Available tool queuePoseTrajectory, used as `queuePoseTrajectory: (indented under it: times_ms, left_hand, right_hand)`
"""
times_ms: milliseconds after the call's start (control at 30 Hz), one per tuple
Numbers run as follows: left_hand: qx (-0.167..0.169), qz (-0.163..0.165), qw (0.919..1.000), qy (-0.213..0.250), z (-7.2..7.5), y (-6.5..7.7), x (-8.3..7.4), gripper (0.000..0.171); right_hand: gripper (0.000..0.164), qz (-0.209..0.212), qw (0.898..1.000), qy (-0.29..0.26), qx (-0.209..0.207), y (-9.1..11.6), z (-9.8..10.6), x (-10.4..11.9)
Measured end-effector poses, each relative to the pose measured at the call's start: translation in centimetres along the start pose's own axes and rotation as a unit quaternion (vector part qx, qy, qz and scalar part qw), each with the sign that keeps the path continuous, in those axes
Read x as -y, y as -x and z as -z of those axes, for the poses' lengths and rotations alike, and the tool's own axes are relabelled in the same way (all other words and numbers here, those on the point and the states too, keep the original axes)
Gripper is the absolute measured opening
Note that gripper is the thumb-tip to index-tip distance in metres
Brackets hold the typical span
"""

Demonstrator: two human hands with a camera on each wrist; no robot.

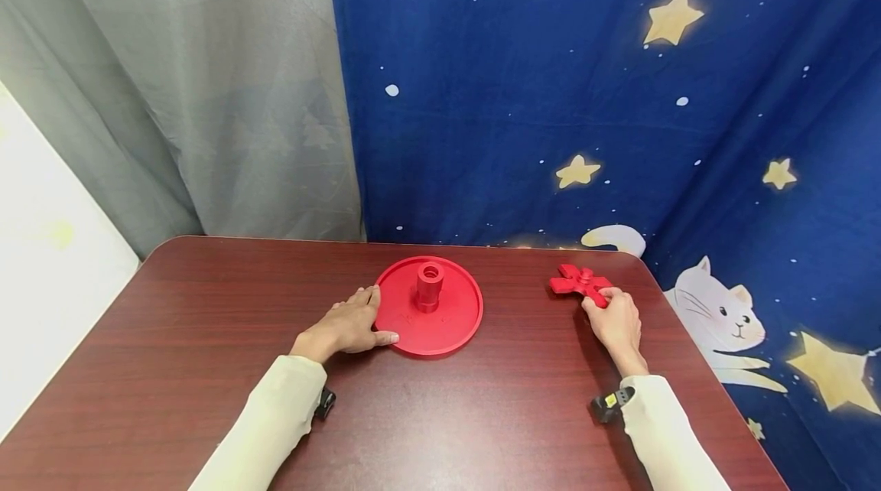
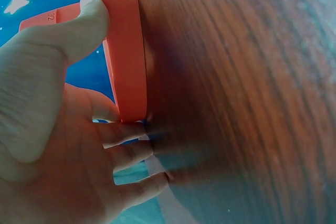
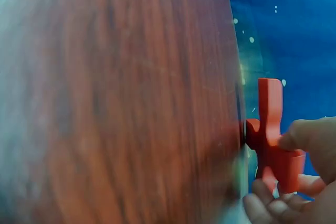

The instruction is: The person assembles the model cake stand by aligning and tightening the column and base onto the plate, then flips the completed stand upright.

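A round red plate (image 1: 450,326) with a raised rim lies flat on the table, and a hollow red post (image 1: 430,288) stands upright at its middle. My left hand (image 1: 347,323) rests against the plate's left side, fingers spread and straight, thumb over the rim. In the left wrist view, the thumb and index finger touch the plate's edge (image 2: 126,51). Off to the right, my right hand (image 1: 617,323) pinches one arm of a red star-shaped piece (image 1: 570,283) with several flat arms and a round hub. The right wrist view shows this piece (image 3: 270,106) edge-on between thumb and fingers.
The dark reddish wooden table (image 1: 427,430) has rounded far corners. Behind it hang a grey curtain (image 1: 261,93) and a blue curtain (image 1: 509,93) printed with stars and a white cat. A small black device (image 1: 606,407) sits at the right wrist.
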State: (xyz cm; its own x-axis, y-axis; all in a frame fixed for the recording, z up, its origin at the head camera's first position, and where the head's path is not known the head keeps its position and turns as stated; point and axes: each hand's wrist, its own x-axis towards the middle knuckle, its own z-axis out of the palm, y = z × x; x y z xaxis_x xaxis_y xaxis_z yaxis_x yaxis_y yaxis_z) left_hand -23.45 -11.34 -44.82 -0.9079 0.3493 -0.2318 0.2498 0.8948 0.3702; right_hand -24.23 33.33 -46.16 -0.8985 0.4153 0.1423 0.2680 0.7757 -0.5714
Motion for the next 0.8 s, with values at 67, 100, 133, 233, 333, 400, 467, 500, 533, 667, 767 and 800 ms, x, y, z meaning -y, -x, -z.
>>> queuePoseTrajectory:
  times_ms: [67,100,133,233,333,400,467,500,533,667,767,800]
  left_hand:
    - [-0.001,0.000,1.0000,0.001,0.0,0.0,0.0,0.098]
    - [-0.001,0.000,1.0000,0.001,0.0,0.0,0.0,0.098]
    - [-0.001,0.001,1.0000,0.001,0.0,0.0,0.1,0.098]
    - [0.001,0.002,1.0000,0.001,-0.1,0.0,0.1,0.099]
    - [0.000,0.002,1.0000,-0.001,-0.1,0.0,0.1,0.098]
    - [-0.003,0.000,1.0000,-0.002,-0.1,0.0,0.1,0.098]
    - [-0.007,-0.003,1.0000,-0.004,-0.2,0.0,0.1,0.098]
    - [-0.008,-0.005,0.9999,-0.004,-0.2,0.0,0.1,0.097]
    - [-0.009,-0.006,0.9999,-0.004,-0.2,0.0,0.1,0.097]
    - [-0.010,-0.006,0.9999,-0.001,-0.2,0.0,0.1,0.097]
    - [-0.009,-0.005,0.9999,0.000,-0.2,0.0,0.1,0.098]
    - [-0.010,-0.004,0.9999,0.000,-0.2,0.1,0.1,0.098]
  right_hand:
    - [0.042,0.027,0.998,-0.031,-0.039,-0.1,-0.2,0.2]
    - [0.041,0.039,0.997,-0.047,-0.056,-0.1,-0.4,0.2]
    - [0.040,0.049,0.994,-0.062,-0.071,-0.1,-0.5,0.4]
    - [0.039,0.073,0.987,-0.102,-0.101,-0.1,-0.7,0.9]
    - [0.039,0.084,0.982,-0.131,-0.105,-0.1,-0.8,1.6]
    - [0.041,0.092,0.980,-0.146,-0.103,0.0,-0.8,2.1]
    - [0.042,0.097,0.978,-0.156,-0.100,0.1,-0.8,2.7]
    - [0.042,0.101,0.977,-0.163,-0.098,0.1,-0.8,3.0]
    - [0.042,0.104,0.976,-0.167,-0.097,0.1,-0.8,3.2]
    - [0.043,0.116,0.970,-0.197,-0.084,0.4,-0.9,4.4]
    - [0.044,0.125,0.963,-0.229,-0.066,0.6,-1.1,5.3]
    - [0.045,0.127,0.961,-0.240,-0.058,0.7,-1.1,5.6]
